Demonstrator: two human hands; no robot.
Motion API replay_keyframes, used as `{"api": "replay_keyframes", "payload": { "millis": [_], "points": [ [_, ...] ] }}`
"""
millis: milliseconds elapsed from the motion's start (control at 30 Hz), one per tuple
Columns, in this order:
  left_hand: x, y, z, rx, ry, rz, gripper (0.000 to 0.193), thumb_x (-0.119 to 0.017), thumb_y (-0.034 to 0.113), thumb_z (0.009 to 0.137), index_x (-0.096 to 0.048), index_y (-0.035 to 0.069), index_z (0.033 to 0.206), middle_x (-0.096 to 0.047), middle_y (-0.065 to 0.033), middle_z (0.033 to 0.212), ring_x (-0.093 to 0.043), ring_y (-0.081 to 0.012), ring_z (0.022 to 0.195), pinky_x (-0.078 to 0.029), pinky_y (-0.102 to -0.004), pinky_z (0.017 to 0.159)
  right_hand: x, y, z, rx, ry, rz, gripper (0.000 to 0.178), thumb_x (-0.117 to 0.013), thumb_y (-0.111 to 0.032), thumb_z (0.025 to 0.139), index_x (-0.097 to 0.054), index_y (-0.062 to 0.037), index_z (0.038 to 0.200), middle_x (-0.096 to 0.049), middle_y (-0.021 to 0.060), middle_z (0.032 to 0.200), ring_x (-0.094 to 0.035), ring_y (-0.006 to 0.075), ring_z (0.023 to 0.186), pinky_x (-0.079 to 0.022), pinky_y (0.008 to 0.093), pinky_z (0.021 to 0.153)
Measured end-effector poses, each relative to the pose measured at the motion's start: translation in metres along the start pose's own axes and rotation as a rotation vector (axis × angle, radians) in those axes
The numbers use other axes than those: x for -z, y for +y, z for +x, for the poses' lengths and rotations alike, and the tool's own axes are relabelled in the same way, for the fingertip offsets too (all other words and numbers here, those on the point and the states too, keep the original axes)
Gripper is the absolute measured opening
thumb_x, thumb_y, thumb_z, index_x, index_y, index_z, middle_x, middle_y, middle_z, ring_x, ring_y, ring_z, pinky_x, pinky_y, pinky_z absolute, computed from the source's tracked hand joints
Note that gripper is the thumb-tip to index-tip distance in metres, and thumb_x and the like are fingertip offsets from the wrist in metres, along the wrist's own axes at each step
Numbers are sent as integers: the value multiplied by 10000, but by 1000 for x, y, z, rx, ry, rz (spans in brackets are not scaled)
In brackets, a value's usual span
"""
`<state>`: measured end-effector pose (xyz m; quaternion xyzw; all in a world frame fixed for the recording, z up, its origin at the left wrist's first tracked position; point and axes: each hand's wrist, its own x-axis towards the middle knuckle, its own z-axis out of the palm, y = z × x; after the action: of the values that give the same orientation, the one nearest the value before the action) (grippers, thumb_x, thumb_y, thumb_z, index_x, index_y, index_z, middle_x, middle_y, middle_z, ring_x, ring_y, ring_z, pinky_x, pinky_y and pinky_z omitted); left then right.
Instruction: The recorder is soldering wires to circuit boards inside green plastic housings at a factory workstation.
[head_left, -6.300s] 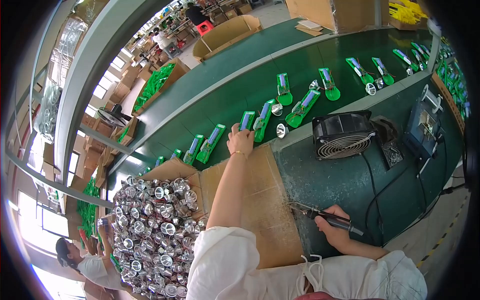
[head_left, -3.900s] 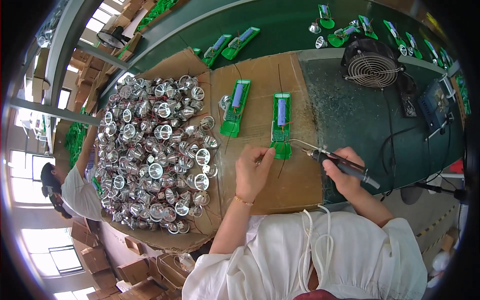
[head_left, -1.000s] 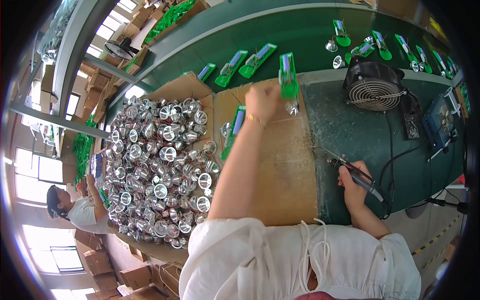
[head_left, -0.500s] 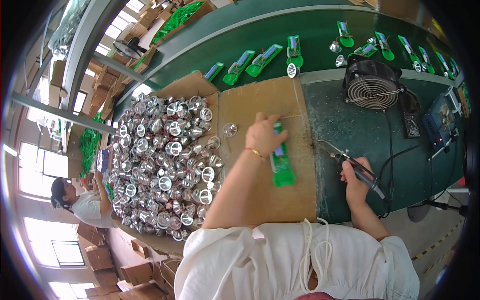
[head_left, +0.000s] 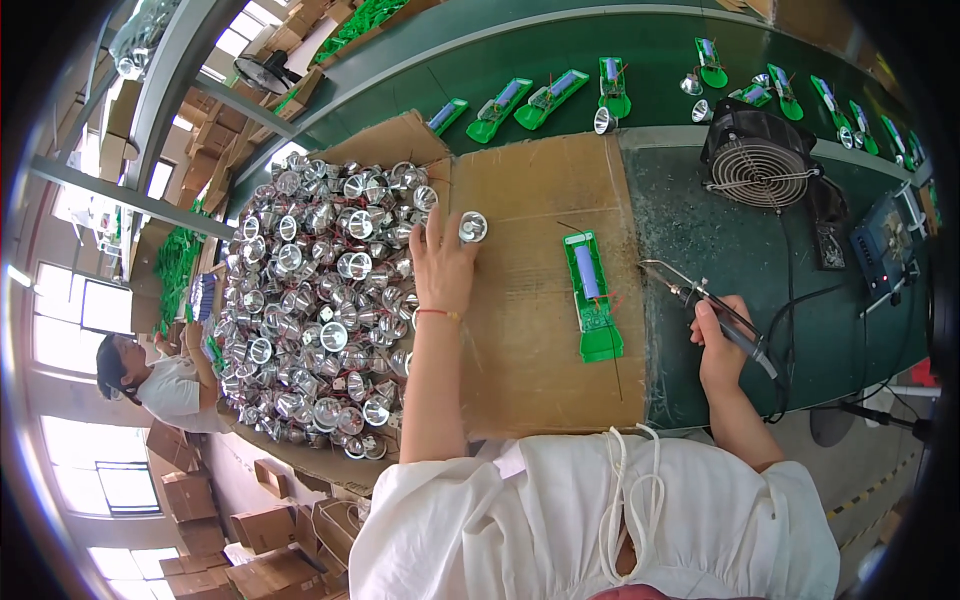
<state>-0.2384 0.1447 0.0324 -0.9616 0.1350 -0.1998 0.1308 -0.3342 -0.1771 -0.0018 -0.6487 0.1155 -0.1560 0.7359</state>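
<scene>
Cardboard [head_left: 530, 350] lies partly hidden beneath the green casing [head_left: 594, 305] and left hand [head_left: 443, 265].

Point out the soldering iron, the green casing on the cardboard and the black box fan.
Soldering iron [head_left: 738, 338]: head view, dark handle.
Green casing [head_left: 601, 344]: head view, flared near end.
Black box fan [head_left: 757, 185]: head view, wire guard.

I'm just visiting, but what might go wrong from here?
The soldering iron in the right hand points its bare tip toward the cardboard sheet; if hot, it might scorch it. Loose wires stick out from the green housing and could snag. The left hand, beside the heaped reflectors, might knock some loose.
</scene>
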Motion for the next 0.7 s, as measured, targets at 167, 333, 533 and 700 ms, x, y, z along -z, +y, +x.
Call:
{"api": "replay_keyframes", "payload": {
  "millis": [167, 333, 533, 700],
  "points": [
    [8, -11, 2, -1, -43, -167, 85, -629, 205, 710, -678, 135, 715, -487, -36, 1180, -287, -258, 1250, -235, -459, 997, -2, -3, -1, 2, 8, 16, 157, -609, -149, 813, -496, -44, 787, -529, 28, 602, -469, 68, 483, -361, 185, 449],
    [48, 42, -18, 579, -127, -1057, 126, -634, 143, 751, -658, 25, 786, -643, -76, 805, -618, -196, 808, -468, -303, 717, -10, 1, -21, 107, -97, 76, 197, -517, -145, 875, -440, -1, 985, -546, 72, 749, -527, 110, 632, -458, 234, 583],
    [68, 69, -69, 711, -281, -1376, 168, -622, 131, 772, -665, -12, 849, -657, -94, 709, -615, -115, 657, -474, -241, 623, -39, 4, -51, 91, -404, 180, 233, -514, -111, 880, -423, 6, 1060, -563, 110, 978, -556, 133, 866, -456, 252, 767],
    [79, 76, -80, 661, -325, -1274, 169, -625, 158, 781, -669, 0, 822, -649, -122, 712, -626, -162, 641, -471, -260, 606, -33, -6, -50, 107, -370, 219, 191, -524, -101, 859, -426, 21, 968, -539, 137, 891, -578, 172, 806, -524, 315, 681]
  ]
}}
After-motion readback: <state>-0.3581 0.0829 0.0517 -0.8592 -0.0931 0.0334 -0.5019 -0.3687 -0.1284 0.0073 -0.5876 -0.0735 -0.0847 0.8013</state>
